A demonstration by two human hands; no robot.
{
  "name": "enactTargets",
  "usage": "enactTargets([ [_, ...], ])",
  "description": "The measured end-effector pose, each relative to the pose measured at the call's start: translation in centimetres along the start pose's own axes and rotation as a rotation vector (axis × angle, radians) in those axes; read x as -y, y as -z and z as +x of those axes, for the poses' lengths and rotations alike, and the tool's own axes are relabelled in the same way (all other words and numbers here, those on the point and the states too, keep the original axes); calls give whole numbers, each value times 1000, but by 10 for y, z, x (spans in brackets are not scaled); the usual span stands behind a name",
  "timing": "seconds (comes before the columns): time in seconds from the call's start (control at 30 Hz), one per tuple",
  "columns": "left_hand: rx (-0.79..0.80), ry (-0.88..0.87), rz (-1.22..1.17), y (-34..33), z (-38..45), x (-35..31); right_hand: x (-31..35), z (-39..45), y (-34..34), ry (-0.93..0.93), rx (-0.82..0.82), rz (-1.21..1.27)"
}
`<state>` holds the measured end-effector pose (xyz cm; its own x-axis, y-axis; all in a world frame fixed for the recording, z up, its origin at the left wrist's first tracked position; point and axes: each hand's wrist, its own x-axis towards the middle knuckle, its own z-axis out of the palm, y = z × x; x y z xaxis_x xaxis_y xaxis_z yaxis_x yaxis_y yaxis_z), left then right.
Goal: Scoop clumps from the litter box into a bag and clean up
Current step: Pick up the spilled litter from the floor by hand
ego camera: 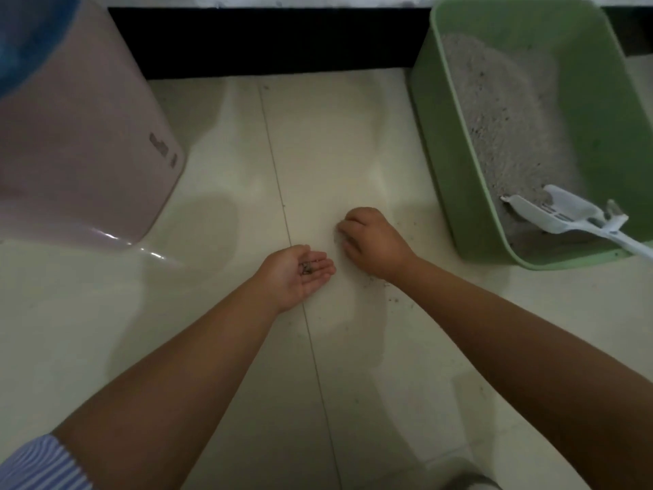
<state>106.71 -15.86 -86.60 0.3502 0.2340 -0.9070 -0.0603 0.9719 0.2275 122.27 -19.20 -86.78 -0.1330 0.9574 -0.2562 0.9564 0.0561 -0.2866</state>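
Striped sleeve (39,465) at the near edge; beyond it the left hand (296,274) lies palm-up, cupped, cradling loose litter grains (308,267). Right hand (371,238) curls knuckles-up on the floor (212,348), seemingly pinching stray grains. They look light, gritty and easily scattered, best pinched a few at a time. Scoop (551,215) rests in the green litter box (459,164).
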Motion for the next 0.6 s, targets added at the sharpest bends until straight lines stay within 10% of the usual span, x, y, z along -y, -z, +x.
enactTargets([
  [0.3, -67, -43, 67, 3, 0, 5, -18, -70, -11, 52, -113, 41],
  [0.47, -101, -50, 53, -1, -2, 4, -16, -73, -3, -449, -35, 69],
  [0.6, -105, -60, 58, -2, -1, 5, -12, -69, -11, -476, -26, 170],
])
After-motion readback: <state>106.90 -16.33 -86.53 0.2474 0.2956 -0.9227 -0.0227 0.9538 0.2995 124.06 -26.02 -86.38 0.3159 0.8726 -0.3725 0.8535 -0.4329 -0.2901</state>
